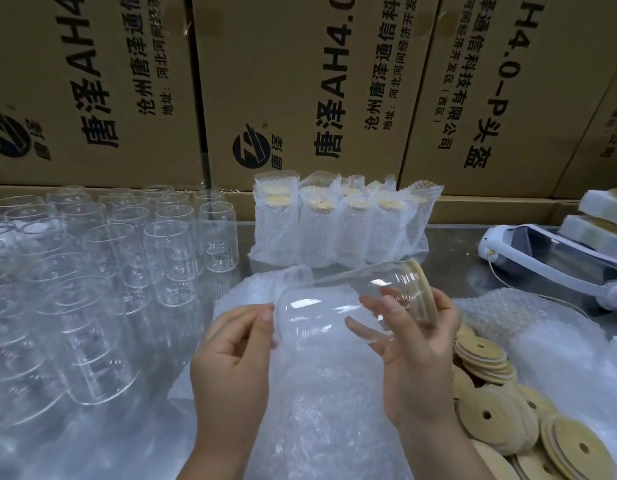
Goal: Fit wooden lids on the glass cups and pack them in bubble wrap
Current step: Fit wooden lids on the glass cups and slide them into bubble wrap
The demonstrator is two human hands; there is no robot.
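A clear glass cup [331, 308] lies tilted on its side in the air, its base toward the left. A round wooden lid [425, 292] sits on its mouth at the right end. My right hand [414, 355] grips the cup near the lid, fingers curled round the glass. My left hand [230, 355] pinches the edge of a bubble wrap bag [320, 393] beside the cup's base. The cup's base is at the bag's opening; how far in it is I cannot tell.
Many bare glass cups [102, 265] stand at the left. Several wrapped, lidded cups [334, 223] stand at the back. Loose wooden lids [490, 403] pile at the lower right, with more bubble wrap [549, 341], a white headset [556, 258] and cardboard boxes [300, 81] behind.
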